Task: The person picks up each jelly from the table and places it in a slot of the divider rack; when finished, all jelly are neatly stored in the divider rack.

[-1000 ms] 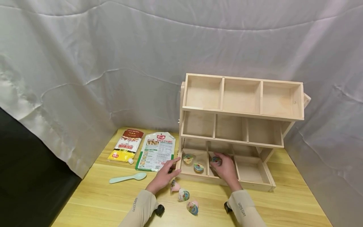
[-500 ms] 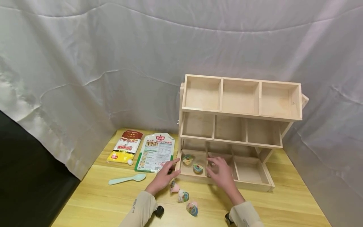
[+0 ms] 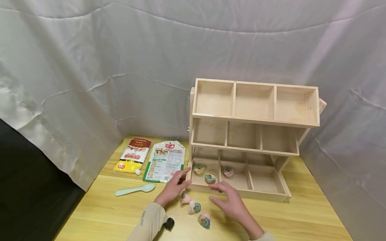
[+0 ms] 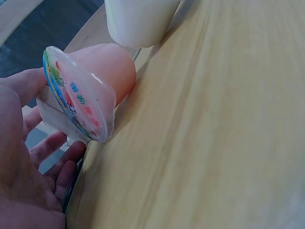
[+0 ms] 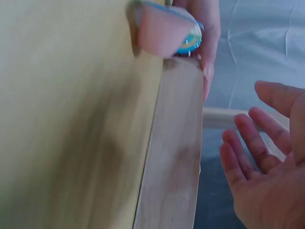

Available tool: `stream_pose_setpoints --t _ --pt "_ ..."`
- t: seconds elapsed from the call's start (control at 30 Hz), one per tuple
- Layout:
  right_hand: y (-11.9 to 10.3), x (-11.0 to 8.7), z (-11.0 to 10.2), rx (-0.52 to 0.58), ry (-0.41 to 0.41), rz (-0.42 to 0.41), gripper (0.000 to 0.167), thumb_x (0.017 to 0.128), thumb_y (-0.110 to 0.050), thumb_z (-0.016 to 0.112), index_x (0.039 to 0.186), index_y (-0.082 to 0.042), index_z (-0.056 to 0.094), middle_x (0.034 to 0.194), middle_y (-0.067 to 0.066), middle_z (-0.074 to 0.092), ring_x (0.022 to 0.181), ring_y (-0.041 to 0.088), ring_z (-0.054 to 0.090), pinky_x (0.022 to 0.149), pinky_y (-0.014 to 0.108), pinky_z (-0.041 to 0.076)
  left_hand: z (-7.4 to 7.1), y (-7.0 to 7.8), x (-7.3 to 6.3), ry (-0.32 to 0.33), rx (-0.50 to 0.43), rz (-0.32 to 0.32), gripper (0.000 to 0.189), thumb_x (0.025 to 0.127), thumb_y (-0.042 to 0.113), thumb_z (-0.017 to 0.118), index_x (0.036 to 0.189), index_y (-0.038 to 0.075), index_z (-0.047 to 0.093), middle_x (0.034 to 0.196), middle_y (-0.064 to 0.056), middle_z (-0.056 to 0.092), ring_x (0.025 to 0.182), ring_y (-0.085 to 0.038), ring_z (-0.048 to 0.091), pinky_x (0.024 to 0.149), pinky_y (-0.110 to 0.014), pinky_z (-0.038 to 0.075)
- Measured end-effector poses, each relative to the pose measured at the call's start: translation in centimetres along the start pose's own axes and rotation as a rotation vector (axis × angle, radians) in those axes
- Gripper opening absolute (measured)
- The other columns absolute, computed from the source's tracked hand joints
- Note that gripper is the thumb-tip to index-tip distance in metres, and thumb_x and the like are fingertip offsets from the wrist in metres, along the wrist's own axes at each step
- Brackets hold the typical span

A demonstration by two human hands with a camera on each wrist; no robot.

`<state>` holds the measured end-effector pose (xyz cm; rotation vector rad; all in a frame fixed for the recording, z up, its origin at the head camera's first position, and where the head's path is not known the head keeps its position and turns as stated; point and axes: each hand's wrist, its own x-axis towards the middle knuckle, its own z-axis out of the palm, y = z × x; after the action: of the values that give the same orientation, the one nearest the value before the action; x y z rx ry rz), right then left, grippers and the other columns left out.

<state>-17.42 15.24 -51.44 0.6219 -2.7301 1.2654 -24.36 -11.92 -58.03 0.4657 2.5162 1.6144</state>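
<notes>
My left hand [image 3: 173, 189] lies at the left front corner of the wooden organizer's bottom tray [image 3: 259, 194], fingers extended against its side and thumb at the front. Over the table just before the tray, my right hand [image 3: 230, 202] hovers with fingers spread, holding nothing. Two jelly cups [image 3: 210, 178] sit in the tray's left compartment, and a pink jelly cup [image 3: 228, 171] is in the middle one. Three more lie on the table between the hands: a pink cup [image 3: 185, 197] beside my left thumb, a white cup [image 3: 194, 207], and another pink cup [image 3: 204, 220] nearest me.
Two bare tiers, the upper tray [image 3: 256, 100] and middle tray [image 3: 244, 134], overhang the bottom one. Left of the organizer lie a white-green pouch [image 3: 165, 161], a red-yellow pouch [image 3: 134, 155] with a white cap, and a pale green spoon [image 3: 135, 189]. Grey curtains [image 3: 150, 67] surround the table.
My right hand has let go of a pink jelly cup in the middle compartment and drawn back toward me over the table. My left hand stays at the tray corner.
</notes>
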Motion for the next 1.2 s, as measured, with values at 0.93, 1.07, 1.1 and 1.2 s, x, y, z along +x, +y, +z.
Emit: stream_pose_setpoints --t 0.93,1.07,1.1,1.2 --pt "1.0 -2.6 1.9 0.200 -0.418 -0.008 0.036 0.092 -0.023 0.079 0.124 -0.007 0.071 0.106 -0.007 0.065 0.090 0.004 0.062 0.078 0.020 0.055 0.1 -0.4 0.2 0.022 0.011 0.003 0.059 0.104 0.045 0.060 0.159 0.033 0.041 0.153 -0.009 0.046 0.133 -0.031 0.052 0.111 -0.058 0.041" --pt "1.0 -2.5 2.0 0.197 -0.415 0.003 0.035 0.092 -0.022 0.079 0.123 -0.008 0.072 0.104 -0.007 0.065 0.088 0.005 0.061 0.077 0.021 0.055 0.1 -0.5 0.1 0.020 0.012 -0.002 0.058 0.104 0.044 0.060 0.159 0.034 0.041 0.152 -0.008 0.046 0.132 -0.029 0.052 0.110 -0.058 0.041" --pt "0.9 -2.5 2.1 0.195 -0.413 0.005 0.034 0.092 -0.022 0.079 0.123 -0.008 0.072 0.104 -0.008 0.065 0.088 0.005 0.061 0.077 0.021 0.055 0.2 -0.5 0.1 0.020 0.012 -0.002 0.058 0.104 0.044 0.060 0.159 0.034 0.041 0.152 -0.007 0.046 0.132 -0.029 0.052 0.110 -0.058 0.042" --pt "0.9 -2.5 2.1 0.190 -0.402 0.011 0.033 0.092 -0.020 0.079 0.123 -0.008 0.072 0.104 -0.008 0.065 0.087 0.004 0.060 0.076 0.021 0.054 0.2 -0.5 0.1 0.018 0.012 -0.005 0.058 0.105 0.043 0.060 0.159 0.035 0.041 0.152 -0.006 0.046 0.131 -0.029 0.052 0.109 -0.059 0.042"
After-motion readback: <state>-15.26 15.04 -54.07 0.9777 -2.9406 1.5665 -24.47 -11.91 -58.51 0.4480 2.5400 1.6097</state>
